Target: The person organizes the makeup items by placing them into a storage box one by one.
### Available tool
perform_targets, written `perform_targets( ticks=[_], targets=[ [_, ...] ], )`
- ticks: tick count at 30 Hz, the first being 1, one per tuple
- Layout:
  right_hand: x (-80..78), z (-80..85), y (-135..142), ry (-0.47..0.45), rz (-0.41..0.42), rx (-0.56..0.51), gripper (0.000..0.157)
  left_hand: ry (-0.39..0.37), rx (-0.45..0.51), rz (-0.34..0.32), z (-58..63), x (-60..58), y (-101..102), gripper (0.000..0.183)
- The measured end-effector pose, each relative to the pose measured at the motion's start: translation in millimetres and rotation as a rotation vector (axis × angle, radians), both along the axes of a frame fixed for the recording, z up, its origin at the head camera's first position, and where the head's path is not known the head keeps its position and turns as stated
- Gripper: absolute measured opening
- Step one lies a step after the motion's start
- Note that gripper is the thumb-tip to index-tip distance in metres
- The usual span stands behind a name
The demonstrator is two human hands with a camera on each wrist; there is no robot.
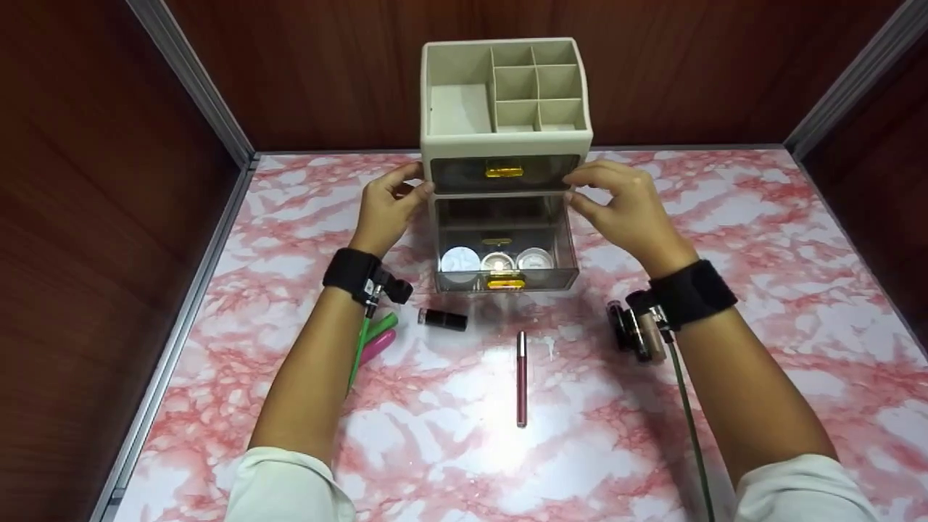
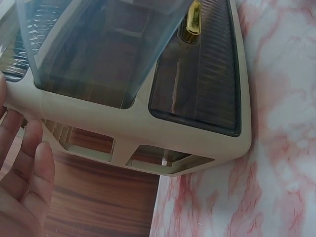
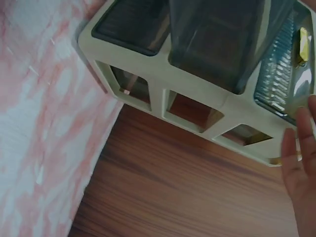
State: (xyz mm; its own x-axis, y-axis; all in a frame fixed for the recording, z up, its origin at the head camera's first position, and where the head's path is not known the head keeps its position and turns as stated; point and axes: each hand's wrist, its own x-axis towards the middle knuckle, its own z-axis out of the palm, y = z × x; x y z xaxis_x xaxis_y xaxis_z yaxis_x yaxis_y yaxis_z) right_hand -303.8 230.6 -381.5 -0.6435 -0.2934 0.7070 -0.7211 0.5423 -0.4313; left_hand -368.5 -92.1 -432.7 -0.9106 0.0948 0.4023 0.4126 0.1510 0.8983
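A cream makeup organizer [image 1: 507, 145] with dark see-through drawers stands at the back of the table. Its middle drawer [image 1: 507, 281] is pulled out and holds several round containers, including a white one [image 1: 460, 262]. My left hand [image 1: 386, 210] grips the organizer's left side near the top drawer [image 1: 467, 174], with the thumb at the front edge. On the opposite side, my right hand [image 1: 627, 206] holds the front right edge at the same height. Fingers of the left hand [image 2: 24, 173] and of the right hand [image 3: 301, 153] rest against the organizer's frame in the wrist views.
A black lipstick tube [image 1: 444, 319] lies before the open drawer, and a slim dark red tube [image 1: 522, 380] lies nearer. Green [image 1: 382, 326] and pink [image 1: 378, 345] tubes are partly behind the left forearm. Several cosmetic tubes [image 1: 636, 333] lie beside the right wrist. Wooden walls [image 1: 326, 72] surround the table.
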Motion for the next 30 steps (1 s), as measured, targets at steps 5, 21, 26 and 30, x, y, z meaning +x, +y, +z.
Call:
perform_targets(
  ticks=[5, 21, 26, 30],
  targets=[
    [-8.9, -5.0, 0, 0.054, -0.067, -0.125, 0.022, 0.020, -0.009, 0.016, 0.0, -0.2, 0, 0.041],
    [-9.3, -4.6, -19, -0.117, -0.160, -0.418, 0.039, -0.019, -0.020, 0.007, 26.9, 24.6, 2, 0.038],
    [-15.2, -14.2, -20, -0.252, -0.169, -0.423, 0.030, -0.006, -0.078, 0.033, 28.4, 28.5, 3, 0.038],
    [-17.2, -18.4, -17, -0.261, -0.164, -0.447, 0.027, 0.025, -0.120, 0.037, 31.2, 30.4, 5, 0.036]
  ],
)
